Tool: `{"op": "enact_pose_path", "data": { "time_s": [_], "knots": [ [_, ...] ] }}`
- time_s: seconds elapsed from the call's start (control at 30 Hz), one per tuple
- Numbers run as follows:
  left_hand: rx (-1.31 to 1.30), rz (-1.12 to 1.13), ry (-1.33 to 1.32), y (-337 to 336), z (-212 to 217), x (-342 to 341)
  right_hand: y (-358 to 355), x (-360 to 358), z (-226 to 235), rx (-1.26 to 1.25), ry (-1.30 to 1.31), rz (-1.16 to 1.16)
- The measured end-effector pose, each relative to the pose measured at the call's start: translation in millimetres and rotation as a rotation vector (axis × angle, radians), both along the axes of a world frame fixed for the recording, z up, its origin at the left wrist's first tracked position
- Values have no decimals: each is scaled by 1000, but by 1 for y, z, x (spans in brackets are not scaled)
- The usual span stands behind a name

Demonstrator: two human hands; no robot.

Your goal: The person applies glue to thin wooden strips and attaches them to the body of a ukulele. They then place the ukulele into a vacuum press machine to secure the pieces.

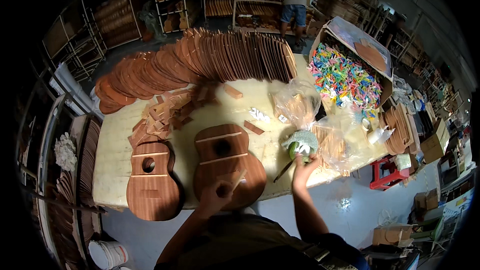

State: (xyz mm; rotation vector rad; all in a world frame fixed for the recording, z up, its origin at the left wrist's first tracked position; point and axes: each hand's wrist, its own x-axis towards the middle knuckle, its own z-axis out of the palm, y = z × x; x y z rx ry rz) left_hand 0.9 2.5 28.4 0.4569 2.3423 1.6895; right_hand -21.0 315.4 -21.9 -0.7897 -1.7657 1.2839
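A brown guitar-shaped wooden plate (207, 172) with a round hole and two pale cross strips lies before me at the table's front edge. My left hand (217, 195) is over its lower part, closed on a small pale wooden strip (239, 179). To the right, my right hand (304, 168) is closed at a green container (294, 150) with white stuff inside and a grey-green cloth (302, 139) over its rim. What its fingers pinch is hidden. A dark thin stick (283, 171) slants beside it. Another such plate (152, 195) lies on the left.
Small wooden pieces (159, 119) are heaped behind the left plate. A long row of upright thin plates (240, 57) lines the table's back. A box of coloured clips (345, 77), plastic bags (296, 102) and a white bottle (379, 135) are on the right. A person (293, 0) stands far behind.
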Motion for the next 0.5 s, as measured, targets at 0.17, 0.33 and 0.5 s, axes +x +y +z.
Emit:
{"op": "enact_pose_path", "data": {
  "time_s": [0.17, 0.33, 0.5],
  "knots": [
    [377, 41, -445, 8, 3, -5, 3, 15, -59, -585, -153, 330],
    [777, 101, -733, 3, -1, 0, 28, 57, -22, -39, -479, 264],
    [863, 38, -909, 10, 4, -4, 42, 56, 61, 720, -812, 143]
  ]
}}
